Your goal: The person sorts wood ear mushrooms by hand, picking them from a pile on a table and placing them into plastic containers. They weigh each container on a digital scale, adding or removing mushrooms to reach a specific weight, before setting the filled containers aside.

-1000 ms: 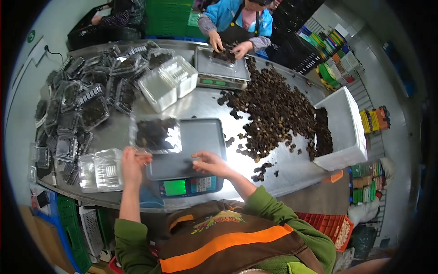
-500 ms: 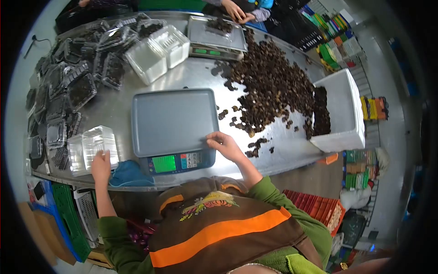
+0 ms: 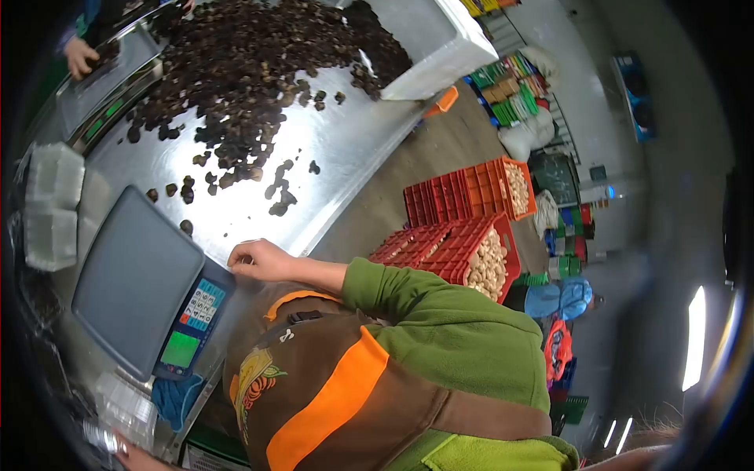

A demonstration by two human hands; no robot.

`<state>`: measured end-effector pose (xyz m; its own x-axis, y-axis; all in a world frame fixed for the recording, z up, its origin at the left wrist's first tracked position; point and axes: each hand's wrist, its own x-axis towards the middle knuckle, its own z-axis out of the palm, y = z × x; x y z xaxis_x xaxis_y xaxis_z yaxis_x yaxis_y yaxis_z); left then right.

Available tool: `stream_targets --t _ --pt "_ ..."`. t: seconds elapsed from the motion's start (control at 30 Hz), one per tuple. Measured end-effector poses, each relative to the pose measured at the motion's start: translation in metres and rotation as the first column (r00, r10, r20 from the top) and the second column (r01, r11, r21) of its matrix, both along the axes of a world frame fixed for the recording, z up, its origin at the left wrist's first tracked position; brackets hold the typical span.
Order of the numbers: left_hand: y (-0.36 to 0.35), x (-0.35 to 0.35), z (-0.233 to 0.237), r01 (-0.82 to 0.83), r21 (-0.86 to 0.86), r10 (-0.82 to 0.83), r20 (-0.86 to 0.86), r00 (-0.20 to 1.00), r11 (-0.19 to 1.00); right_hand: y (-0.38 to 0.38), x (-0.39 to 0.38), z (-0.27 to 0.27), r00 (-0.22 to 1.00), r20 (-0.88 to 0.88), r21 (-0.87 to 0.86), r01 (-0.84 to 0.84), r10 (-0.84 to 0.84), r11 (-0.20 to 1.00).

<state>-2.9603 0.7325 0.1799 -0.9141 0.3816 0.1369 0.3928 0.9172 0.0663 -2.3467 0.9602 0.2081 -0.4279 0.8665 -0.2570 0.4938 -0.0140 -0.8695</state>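
Observation:
My right hand (image 3: 261, 261) rests by the near right corner of the weighing scale (image 3: 137, 286), its fingers curled in with nothing visible in them. The scale has a grey tray, a lit green display and a keypad. At the lower left edge, partly cut off, my left hand (image 3: 132, 453) grips a clear plastic container (image 3: 99, 436). Beside it lie more clear containers (image 3: 126, 408) and a blue cloth (image 3: 177, 399). Dark brown mushroom-like pieces (image 3: 236, 86) are heaped across the metal table (image 3: 330, 184), some loose ones near the scale.
A white foam box (image 3: 436, 51) stands at the table's far end. White trays (image 3: 53, 208) stand left of the scale. Another person's hand (image 3: 80, 56) is at a second scale (image 3: 102, 114). Red crates (image 3: 440, 247) holding pale mushrooms stand beyond the table edge.
My view has swung to the right, showing more of the crates and room. The left hand and clear containers have shifted to the lower left edge. My right hand stays near the scale.

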Motion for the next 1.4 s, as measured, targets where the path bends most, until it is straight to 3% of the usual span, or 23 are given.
stream_targets --t 0.03,0.07,0.17,0.2,0.3,0.37,0.4,0.43,0.53,0.57,0.63,0.7,0.8,0.83,0.9,0.93,0.97,1.03,1.1,1.17,1.23,1.3,1.4 --pt "0.003 0.026 0.032 0.576 0.395 -0.52 -0.249 0.817 0.716 -0.002 0.011 -0.01 1.0 0.001 -0.002 0.021 -0.021 1.0" --pt "0.055 0.115 0.109 0.458 0.634 -0.262 -0.382 0.886 0.623 -0.004 0.023 -0.023 0.988 0.022 0.064 0.154 -0.155 0.986" --pt "0.116 0.193 0.164 0.604 0.622 -0.352 -0.492 0.796 0.498 -0.006 0.06 -0.053 0.877 0.119 0.151 0.448 -0.466 0.881" --pt "0.105 0.156 0.115 0.65 0.61 -0.61 -0.32 0.725 0.453 -0.003 0.075 -0.063 0.822 0.173 0.14 0.525 -0.543 0.84" --pt "0.148 0.245 0.089 0.709 0.501 -0.796 -0.066 0.602 0.495 0.013 0.113 -0.08 0.646 0.364 0.136 0.676 -0.671 0.724" --pt "0.169 0.29 0.073 0.768 0.402 -0.855 0.078 0.513 0.498 0.031 0.128 -0.081 0.62 0.469 0.133 0.654 -0.628 0.745" --pt "0.172 0.295 0.068 0.736 0.317 -0.802 0.226 0.553 0.598 0.039 0.125 -0.071 0.629 0.508 0.146 0.611 -0.588 0.778" --pt "0.173 0.297 0.068 0.734 0.299 -0.792 0.22 0.569 0.61 0.048 0.121 -0.066 0.64 0.544 0.154 0.56 -0.543 0.814" --pt "0.202 0.357 0.107 0.833 0.332 -0.867 -0.081 0.492 0.442 0.076 0.116 -0.073 0.715 0.477 0.163 0.499 -0.51 0.851" --pt "0.213 0.375 0.115 0.833 0.316 -0.862 -0.081 0.501 0.454 0.088 0.118 -0.077 0.74 0.451 0.171 0.477 -0.499 0.862" --pt "0.233 0.418 0.119 0.779 0.561 -0.938 -0.012 0.346 0.28 0.114 0.117 -0.088 0.791 0.28 0.247 0.488 -0.544 0.837" --pt "0.261 0.468 0.106 0.619 0.693 -0.929 0.26 0.264 0.37 0.145 0.114 -0.096 0.823 0.112 0.193 0.532 -0.557 0.824" --pt "0.308 0.521 0.067 0.655 0.578 -0.854 0.472 0.22 0.488 0.18 0.121 -0.085 0.862 -0.055 0.176 0.506 -0.504 0.845" --pt "0.316 0.526 0.043 0.652 0.582 -0.856 0.469 0.218 0.486 0.191 0.129 -0.083 0.862 -0.054 0.181 0.505 -0.504 0.844" --pt "0.336 0.538 0.002 0.776 0.372 -0.85 0.358 0.386 0.509 0.212 0.151 -0.077 0.896 -0.087 0.23 0.444 -0.436 0.866" --pt "0.344 0.544 -0.008 0.746 0.259 -0.75 0.487 0.447 0.613 0.222 0.165 -0.072 0.894 -0.042 0.206 0.444 -0.445 0.872" --pt "0.351 0.548 -0.019 0.748 0.264 -0.753 0.49 0.439 0.609 0.234 0.185 -0.078 0.903 0.074 0.36 0.371 -0.423 0.856" --pt "0.359 0.552 -0.039 0.751 0.103 -0.703 0.452 0.549 0.652 0.261 0.229 -0.08 0.866 0.209 0.386 0.354 -0.455 0.852" --pt "0.37 0.559 -0.037 0.734 0.104 -0.681 0.478 0.554 0.671 0.293 0.279 -0.092 0.72 0.414 0.467 0.358 -0.558 0.809" --pt "0.377 0.558 -0.046 0.767 0.261 -0.786 0.414 0.459 0.586 0.326 0.322 -0.09 0.584 0.617 0.355 0.392 -0.528 0.849" --pt "0.391 0.567 -0.037 0.751 0.241 -0.756 0.454 0.472 0.614 0.347 0.346 -0.091 0.592 0.681 0.245 0.371 -0.431 0.896" --pt "0.408 0.575 -0.03 0.684 0.396 -0.768 0.504 0.396 0.613 0.362 0.337 -0.081 0.625 0.711 0.131 0.332 -0.322 0.934" --pt "0.431 0.586 -0.031 0.693 0.447 -0.805 0.482 0.346 0.566 0.364 0.288 -0.079 0.779 0.623 0.105 0.004 -0.068 0.995"
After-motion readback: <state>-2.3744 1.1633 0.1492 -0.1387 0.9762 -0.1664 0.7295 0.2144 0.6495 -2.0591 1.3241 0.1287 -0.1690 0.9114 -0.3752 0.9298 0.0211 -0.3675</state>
